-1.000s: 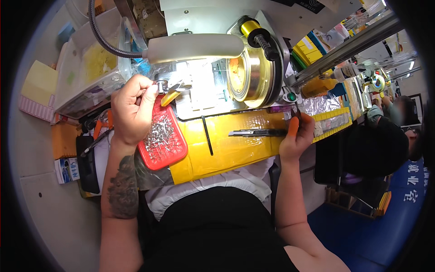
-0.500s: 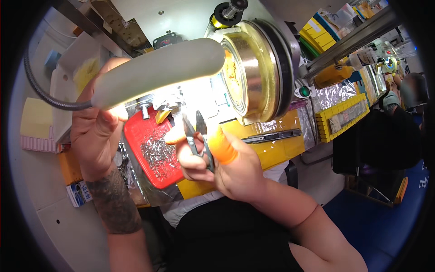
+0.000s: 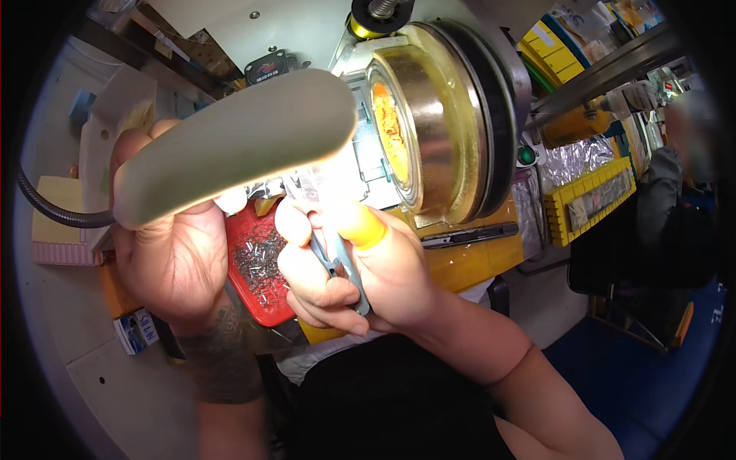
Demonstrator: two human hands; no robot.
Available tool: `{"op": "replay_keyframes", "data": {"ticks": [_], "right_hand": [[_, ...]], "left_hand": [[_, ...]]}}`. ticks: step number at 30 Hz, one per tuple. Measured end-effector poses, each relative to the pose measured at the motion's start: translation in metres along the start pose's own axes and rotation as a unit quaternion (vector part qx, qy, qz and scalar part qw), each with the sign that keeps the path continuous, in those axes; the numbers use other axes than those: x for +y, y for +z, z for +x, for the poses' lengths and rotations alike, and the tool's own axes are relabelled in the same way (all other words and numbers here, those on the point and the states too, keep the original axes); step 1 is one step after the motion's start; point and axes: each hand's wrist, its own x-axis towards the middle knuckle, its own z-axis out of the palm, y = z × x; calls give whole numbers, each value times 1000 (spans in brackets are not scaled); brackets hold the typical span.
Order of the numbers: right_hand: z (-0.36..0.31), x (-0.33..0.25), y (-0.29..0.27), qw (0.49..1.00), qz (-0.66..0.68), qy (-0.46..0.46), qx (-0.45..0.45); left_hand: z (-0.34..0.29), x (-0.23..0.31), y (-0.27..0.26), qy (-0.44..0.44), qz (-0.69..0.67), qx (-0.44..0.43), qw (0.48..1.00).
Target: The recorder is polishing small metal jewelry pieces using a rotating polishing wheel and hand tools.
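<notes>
My right hand (image 3: 376, 268), with orange finger covers on thumb and forefinger, is closed round small grey snips (image 3: 337, 264). Their blades point up into the lamp's glare, where the tips are washed out. On the left, my left hand (image 3: 172, 249) is raised beside and partly behind the long pale lamp head (image 3: 245, 149). The lamp covers most of its fingers, so whether they grip anything is hidden. Between the two hands, a red tray (image 3: 270, 313) holds many small metal pieces (image 3: 261, 264).
A metal drum (image 3: 441, 126) with an orange-lined opening stands behind my right hand. Right of it lie a dark cutter-like tool (image 3: 469, 234) on a yellow mat (image 3: 460, 268) and a yellow ridged tray (image 3: 590, 203). A flexible lamp arm (image 3: 65, 218) curves at left. Another person sits far right.
The lamp head has shifted left and down in view. My left hand has come lower, its palm showing more. The snips' blades, dark and plainly open before, now point into the glare.
</notes>
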Motion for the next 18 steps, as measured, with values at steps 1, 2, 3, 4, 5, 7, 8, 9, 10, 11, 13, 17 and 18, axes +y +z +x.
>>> {"op": "replay_keyframes", "data": {"ticks": [1, 2, 3, 4, 5, 7, 8, 9, 10, 11, 13, 17, 18], "right_hand": [[1, 0, 3, 1000, -11, -17, 20], [1, 1, 3, 1000, -11, -18, 19], [1, 1, 2, 999, -30, -26, 34], [2, 1, 2, 997, -50, -33, 48], [2, 2, 3, 997, -50, -35, 47], [2, 4, 6, 994, -76, -32, 77], [3, 4, 7, 994, -77, -33, 77], [3, 5, 8, 994, -66, -32, 82], [4, 6, 10, 994, -56, -31, 87], [4, 6, 12, 994, -56, -32, 87], [4, 9, 14, 995, 1, -41, 86], [1, 7, 11, 996, 14, -43, 74], [0, 7, 10, 996, 20, -45, 74]], "left_hand": [[-2, -1, -6, 10, 7, -3, 1000], [-4, -2, -9, 21, 14, -7, 1000], [-4, -3, -9, 21, 14, -8, 1000], [-4, -3, -9, 27, 27, -19, 999], [-4, -3, -9, 32, 39, -30, 998], [-4, -4, -8, 35, 39, -35, 998], [-4, -5, -8, 38, 39, -39, 998], [-5, -5, -7, 37, 39, -39, 998], [-6, -5, -7, 43, 48, -34, 997], [-6, -5, -6, 49, 57, -28, 997], [-8, -6, -10, 57, 62, -33, 996], [-2, 3, -2, 18, -91, -12, 996], [-1, 4, -3, 17, -92, -14, 996]]}}
